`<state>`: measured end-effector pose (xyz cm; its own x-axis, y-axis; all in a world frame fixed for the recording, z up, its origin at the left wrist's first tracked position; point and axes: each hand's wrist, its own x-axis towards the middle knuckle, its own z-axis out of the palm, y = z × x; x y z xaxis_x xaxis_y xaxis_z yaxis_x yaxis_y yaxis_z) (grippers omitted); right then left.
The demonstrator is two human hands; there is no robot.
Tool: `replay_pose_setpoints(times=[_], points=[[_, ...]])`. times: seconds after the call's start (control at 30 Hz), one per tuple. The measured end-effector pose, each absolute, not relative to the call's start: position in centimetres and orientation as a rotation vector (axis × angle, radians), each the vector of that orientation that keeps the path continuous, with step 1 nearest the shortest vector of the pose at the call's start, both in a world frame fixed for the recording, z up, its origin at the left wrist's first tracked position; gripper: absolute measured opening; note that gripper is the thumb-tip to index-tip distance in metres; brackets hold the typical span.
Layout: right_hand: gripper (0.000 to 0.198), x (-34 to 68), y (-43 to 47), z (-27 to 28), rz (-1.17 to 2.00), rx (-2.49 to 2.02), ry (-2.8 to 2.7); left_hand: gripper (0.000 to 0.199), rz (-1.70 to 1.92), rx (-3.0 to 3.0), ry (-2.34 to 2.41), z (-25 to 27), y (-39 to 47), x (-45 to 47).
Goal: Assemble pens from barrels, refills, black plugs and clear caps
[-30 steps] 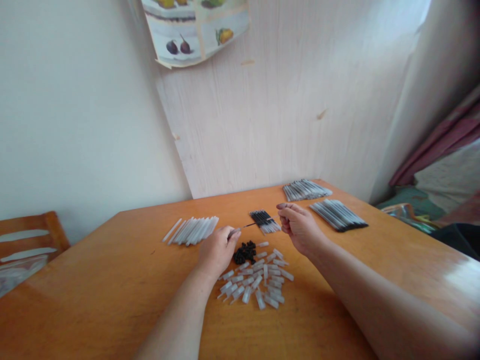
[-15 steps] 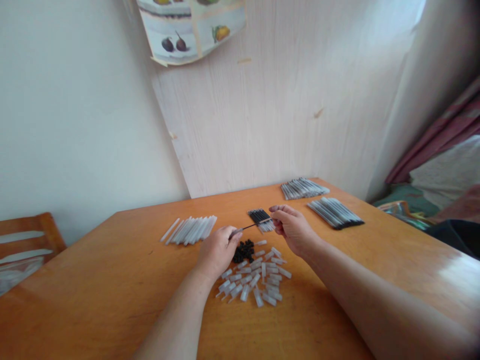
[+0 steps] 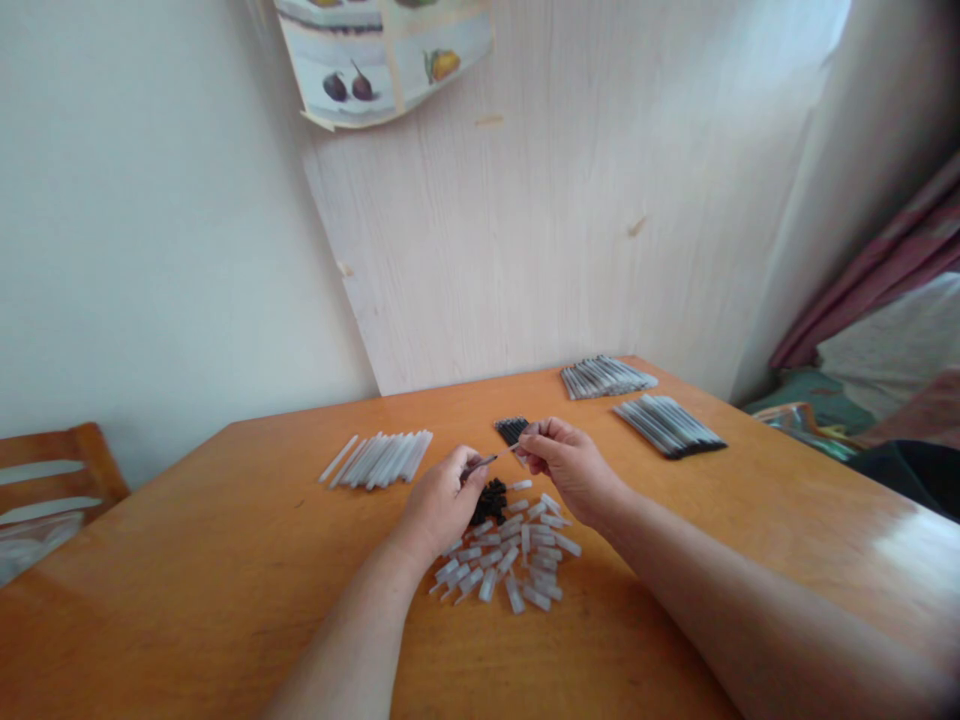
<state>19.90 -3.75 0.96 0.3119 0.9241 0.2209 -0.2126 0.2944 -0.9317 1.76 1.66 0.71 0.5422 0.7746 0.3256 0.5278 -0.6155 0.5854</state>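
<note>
My left hand point(image 3: 442, 500) is closed on a slim dark-tipped rod that looks like a pen part point(image 3: 480, 464), its tip pointing right. To its right, my right hand point(image 3: 562, 463) pinches a thin pale-ended stick point(image 3: 514, 448), mostly hidden by the fingers. A small gap separates the two pieces. Partly behind the right hand lies a row of thin black sticks point(image 3: 511, 429) with pale ends. Below the hands are a heap of small black plugs point(image 3: 492, 500) and a spread of clear caps with narrow ends point(image 3: 514, 555).
White translucent tubes point(image 3: 382, 460) lie side by side at left on the wooden table point(image 3: 225, 560). Two bundles of grey pen-like sticks, a nearer one point(image 3: 670, 427) and a farther one point(image 3: 606, 378), lie at right. A wooden chair point(image 3: 101, 460) stands at far left.
My right hand has moved left and slightly down, closer to my left hand. The thin black length that spanned between the hands no longer shows; a short gap is there instead.
</note>
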Motion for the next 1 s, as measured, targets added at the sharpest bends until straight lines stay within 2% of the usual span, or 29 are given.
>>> replay_pose_setpoints(times=[0.3, 0.53, 0.8, 1.0], points=[[0.012, 19.0, -3.9, 0.8, 0.883, -1.023, -1.051, 0.027, 0.795, 2.247, 0.931, 0.8, 1.5, 1.9], [0.025, 18.8, -3.7, -0.3, 0.772, -1.152, -1.226, 0.026, 0.761, 2.108, 0.926, 1.5, 1.2, 2.1], [0.037, 18.9, -4.4, -0.2, 0.434, -1.205, -1.54, 0.032, 0.748, 1.978, 0.925, 1.3, 1.5, 1.8], [0.043, 18.8, -4.4, -0.3, 0.459, -1.255, -1.532, 0.037, 0.735, 1.883, 0.905, 1.4, 1.4, 1.8]])
